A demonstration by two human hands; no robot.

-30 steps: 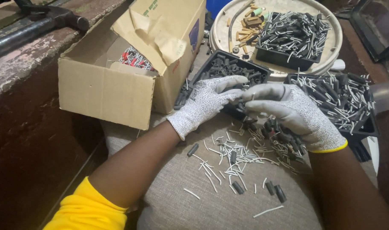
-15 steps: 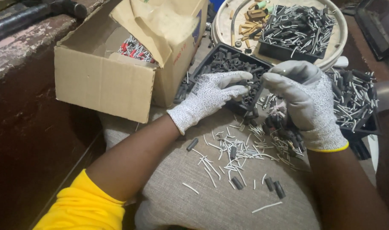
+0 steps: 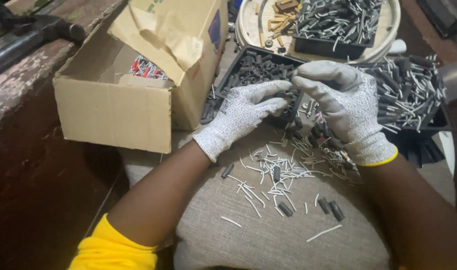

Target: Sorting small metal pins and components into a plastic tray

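A person in speckled grey work gloves and yellow sleeves sits with a beige cushion (image 3: pixel 268 240) across the lap, seen from above. The left hand (image 3: pixel 243 112) and the right hand (image 3: pixel 346 107) meet at the near edge of a black tray (image 3: pixel 238 62) packed with short dark tubes. The fingertips of both hands press together around something very small, probably one dark tube (image 3: pixel 291 95); the pictures do not show clearly whether either hand grips it or only touches it. Just below the hands, thin white pins (image 3: pixel 276 175) and a few loose dark tubes lie scattered on the cushion. A second black tray (image 3: pixel 441 120) heaped with white pins and dark pieces sits to the right. An open cardboard box (image 3: pixel 113 107) stands to the left, holding small red and white parts. A round pale tray (image 3: pixel 388 30) further back carries another black tray of mixed pieces.

For work this fine, it seems best to keep both wrists low and steady near the cushion, hold the small piece with the fingertips only, and stay over the cushion so anything dropped lands among the loose pins rather than on the floor
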